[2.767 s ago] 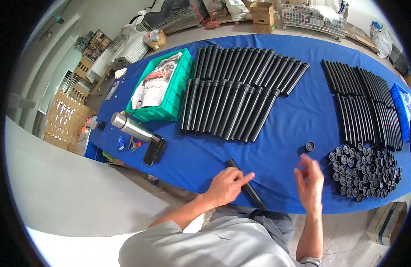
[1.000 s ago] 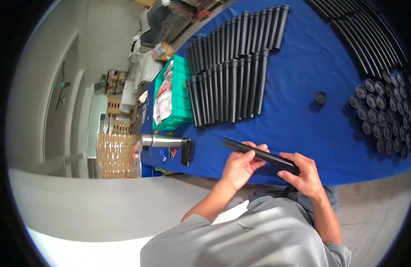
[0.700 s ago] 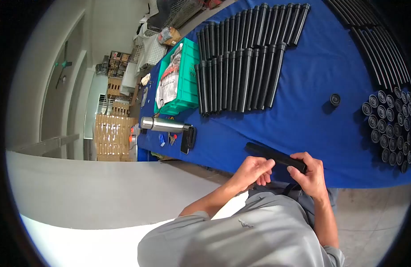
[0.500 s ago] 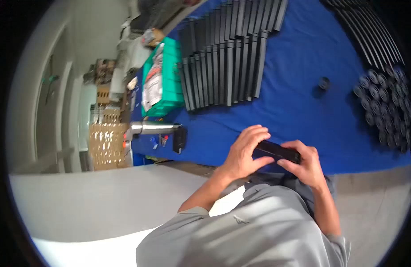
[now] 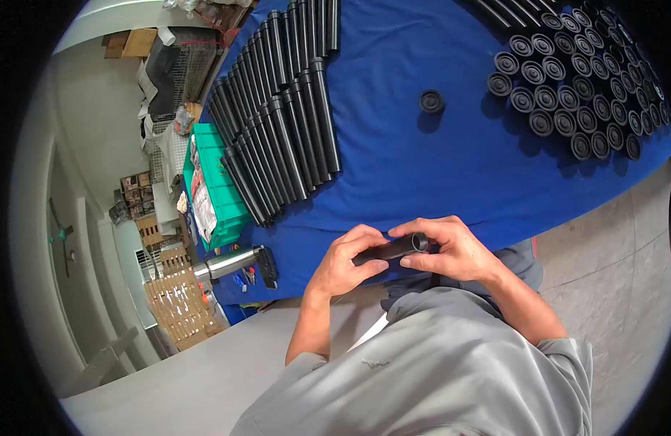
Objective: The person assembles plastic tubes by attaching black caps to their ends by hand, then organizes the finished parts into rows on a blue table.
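A short stretch of black tube (image 5: 391, 249) shows between both hands, held close to my body over the near edge of the blue table (image 5: 452, 174). My left hand (image 5: 343, 263) wraps its left part. My right hand (image 5: 452, 251) grips the right end, where the tube's open round mouth shows. A single black cap (image 5: 431, 101) lies alone on the cloth beyond my hands. Rows of black tubes (image 5: 277, 138) lie at the left of the table, and several black caps (image 5: 568, 87) stand packed together at the upper right.
A green crate (image 5: 230, 211) with printed paper in it sits at the table's left end. A steel flask (image 5: 226, 263) and a dark phone (image 5: 266, 267) lie near the corner. Grey floor lies below and to the right.
My head has tilted, so the table swings in view. Both hands have drawn the tube nearer my body and turned it; its open end faces the camera, with my right hand over that end.
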### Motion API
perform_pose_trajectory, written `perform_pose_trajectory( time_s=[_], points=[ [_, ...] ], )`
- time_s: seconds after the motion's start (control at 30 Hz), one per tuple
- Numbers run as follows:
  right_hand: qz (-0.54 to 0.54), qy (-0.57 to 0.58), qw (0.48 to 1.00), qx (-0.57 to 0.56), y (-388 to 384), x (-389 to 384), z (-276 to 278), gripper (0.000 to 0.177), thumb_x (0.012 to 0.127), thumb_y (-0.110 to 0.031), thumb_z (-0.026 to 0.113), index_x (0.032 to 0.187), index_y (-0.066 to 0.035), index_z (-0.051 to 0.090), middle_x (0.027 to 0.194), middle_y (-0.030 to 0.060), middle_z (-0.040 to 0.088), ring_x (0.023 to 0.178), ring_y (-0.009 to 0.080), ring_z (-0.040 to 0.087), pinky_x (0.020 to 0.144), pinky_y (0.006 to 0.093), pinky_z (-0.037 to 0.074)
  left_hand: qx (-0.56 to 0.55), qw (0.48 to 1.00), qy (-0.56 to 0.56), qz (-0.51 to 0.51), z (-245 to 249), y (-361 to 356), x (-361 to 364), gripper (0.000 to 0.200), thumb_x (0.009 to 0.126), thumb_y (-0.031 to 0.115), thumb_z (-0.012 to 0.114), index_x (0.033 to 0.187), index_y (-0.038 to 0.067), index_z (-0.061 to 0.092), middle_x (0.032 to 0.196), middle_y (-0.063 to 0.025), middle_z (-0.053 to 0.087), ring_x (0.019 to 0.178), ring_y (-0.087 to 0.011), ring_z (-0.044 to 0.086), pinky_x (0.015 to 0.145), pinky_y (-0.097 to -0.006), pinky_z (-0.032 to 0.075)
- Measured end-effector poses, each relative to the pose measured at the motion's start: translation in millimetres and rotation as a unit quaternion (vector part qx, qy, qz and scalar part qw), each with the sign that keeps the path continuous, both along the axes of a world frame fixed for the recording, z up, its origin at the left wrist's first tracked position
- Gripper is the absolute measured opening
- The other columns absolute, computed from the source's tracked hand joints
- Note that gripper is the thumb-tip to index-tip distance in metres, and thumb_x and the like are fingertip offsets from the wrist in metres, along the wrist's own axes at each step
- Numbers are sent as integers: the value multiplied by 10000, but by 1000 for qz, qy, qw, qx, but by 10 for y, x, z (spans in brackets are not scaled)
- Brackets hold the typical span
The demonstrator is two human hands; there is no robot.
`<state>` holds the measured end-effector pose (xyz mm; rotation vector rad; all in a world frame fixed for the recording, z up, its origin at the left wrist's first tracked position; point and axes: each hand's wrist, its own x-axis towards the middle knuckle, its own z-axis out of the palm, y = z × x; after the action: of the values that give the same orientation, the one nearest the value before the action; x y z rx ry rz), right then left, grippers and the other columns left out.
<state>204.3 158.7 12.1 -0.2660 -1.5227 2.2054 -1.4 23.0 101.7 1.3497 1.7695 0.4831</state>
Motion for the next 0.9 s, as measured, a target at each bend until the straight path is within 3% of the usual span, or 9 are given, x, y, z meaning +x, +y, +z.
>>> perform_pose_trajectory(
  time_s=[0.07,0.27,0.37,0.47,0.57,0.67,0.9],
  points=[
    [-10,10,1000,-10,-5,-5,-3,397,877,-153,824,1254,-82,720,800,15,668,655,88,571,608,287,479,-11,1000,-20,-19,-11,-22,-46,406,889,151,791,1251,-10,700,1103,-131,704,963,-280,688,902,-377,546],
    [0,-11,1000,-2,25,18,6,368,874,-181,834,1207,-69,726,793,20,673,653,102,581,613,282,490,-64,986,-140,56,-26,-43,-34,456,1028,312,656,1354,-8,654,1196,-130,723,1128,-266,695,1008,-373,518],
    [-7,-21,1000,-7,39,22,60,372,866,-200,845,1194,-72,727,784,26,680,652,106,592,610,280,490,-101,980,-153,73,-73,-72,-82,439,1000,272,711,1333,-9,656,1218,-140,730,1198,-248,679,1029,-371,514],
    [1,-45,999,-7,56,34,76,377,860,-215,853,1189,-80,729,776,35,684,654,107,601,608,283,491,-45,981,-158,99,-138,-99,-8,427,943,212,781,1291,-9,667,1170,-142,741,1132,-233,698,989,-360,531],
    [16,-57,998,2,75,47,86,377,861,-220,850,1192,-86,731,777,44,684,652,112,606,604,289,492,-78,991,-82,75,-182,-145,-80,491,885,268,870,1230,-20,672,1154,-104,720,1056,-170,655,961,-346,522],
    [16,-35,999,29,31,24,19,381,862,-223,848,1198,-86,732,785,49,687,648,117,605,598,293,487,-62,991,-100,63,-178,-150,-77,381,901,174,821,1215,-8,704,1141,-131,740,1003,-241,714,914,-362,553],
    [-33,-18,998,51,-21,-13,-8,375,846,-223,860,1171,-77,743,827,68,712,654,144,624,601,307,492,22,997,-71,27,-155,-77,-24,430,846,137,843,1230,2,707,1078,-122,740,991,-259,720,880,-369,552]
  ],
)
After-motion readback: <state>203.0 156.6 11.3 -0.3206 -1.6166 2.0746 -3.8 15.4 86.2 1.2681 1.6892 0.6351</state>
